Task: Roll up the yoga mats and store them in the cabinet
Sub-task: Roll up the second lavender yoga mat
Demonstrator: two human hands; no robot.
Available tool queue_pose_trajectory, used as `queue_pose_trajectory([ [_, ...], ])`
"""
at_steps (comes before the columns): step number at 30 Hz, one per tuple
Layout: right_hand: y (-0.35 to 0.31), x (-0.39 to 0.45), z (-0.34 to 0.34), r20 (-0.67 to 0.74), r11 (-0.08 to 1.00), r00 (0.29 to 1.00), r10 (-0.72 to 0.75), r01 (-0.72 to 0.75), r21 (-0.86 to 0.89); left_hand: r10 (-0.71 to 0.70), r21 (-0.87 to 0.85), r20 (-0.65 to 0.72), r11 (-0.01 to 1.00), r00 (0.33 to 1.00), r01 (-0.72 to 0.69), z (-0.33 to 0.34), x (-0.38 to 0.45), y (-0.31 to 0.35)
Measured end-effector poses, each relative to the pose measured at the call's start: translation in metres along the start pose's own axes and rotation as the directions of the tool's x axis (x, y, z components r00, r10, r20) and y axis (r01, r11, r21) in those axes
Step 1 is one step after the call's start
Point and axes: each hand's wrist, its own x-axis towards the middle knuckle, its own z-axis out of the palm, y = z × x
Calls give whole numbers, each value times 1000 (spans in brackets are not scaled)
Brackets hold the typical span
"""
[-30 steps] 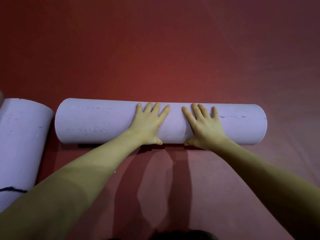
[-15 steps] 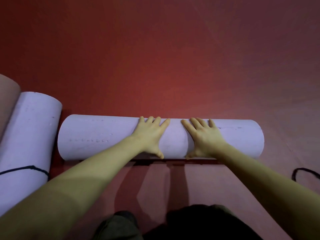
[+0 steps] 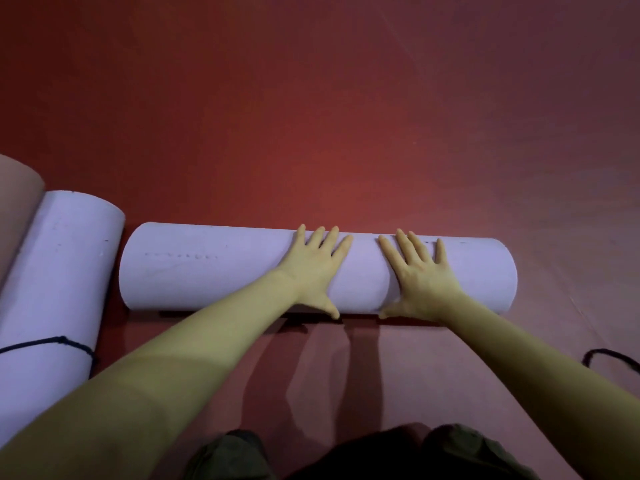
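We press our left hand and right hand flat, fingers spread, on the rolled mat. Left of our hands lies a tied mat.

Bare forearms, no sleeves; olive-green trousers (creased at both knees).

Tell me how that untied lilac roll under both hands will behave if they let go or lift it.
The lilac roll lies on its round side on the red floor, so it would likely roll if nudged. No cord binds it, unlike the tied roll beside it, so it may spring open once the left hand and right hand lift. It looks like foam, probably light.
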Motion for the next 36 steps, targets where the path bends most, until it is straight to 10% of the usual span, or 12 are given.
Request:
queue_pose_trajectory([
  [11,32,19,16,-208,986,968,-144,158,53,29,46,-109,999,994,-24,5,26,1],
  [25,121,-67,51,-264,985,960,90,-47,166,89,61,-124,995,988,-82,-25,79,109],
  [36,147,-139,97,-375,738,670,640,-400,544,90,24,-173,996,981,-87,-39,117,181],
])
